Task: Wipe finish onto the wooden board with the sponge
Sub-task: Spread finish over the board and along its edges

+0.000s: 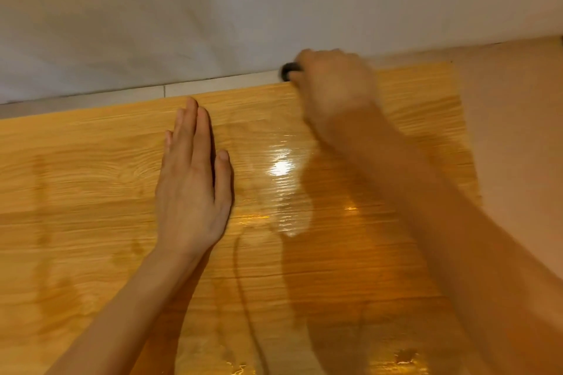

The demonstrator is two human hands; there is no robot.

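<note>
A wide, honey-yellow wooden board with long horizontal grain lines fills most of the view, lying flat and stretching from the left edge to just past the middle right. Its surface is uneven in tone: the left part looks paler and matte with a few darker blotches, while the middle and lower right are a deeper amber and glossy, with bright patches of reflected light showing a wet coat. A thin curved streak runs down through the glossy area near the bottom centre.

The left hand lies flat on the board near its middle, palm down, fingers straight and held close together, thumb set a little apart, pressing on the wood.

The right hand reaches to the far edge of the board, blurred by motion. Its fingers are curled down around a small dark sponge, of which only a rounded black end shows at the left side of the hand; the rest is hidden under the fingers. The sponge sits right at the board's far edge.

Beyond the board runs a narrow strip of pale grey tiled floor, and behind it hangs a wrinkled white sheet. To the right of the board lies a plain pinkish-tan surface.
</note>
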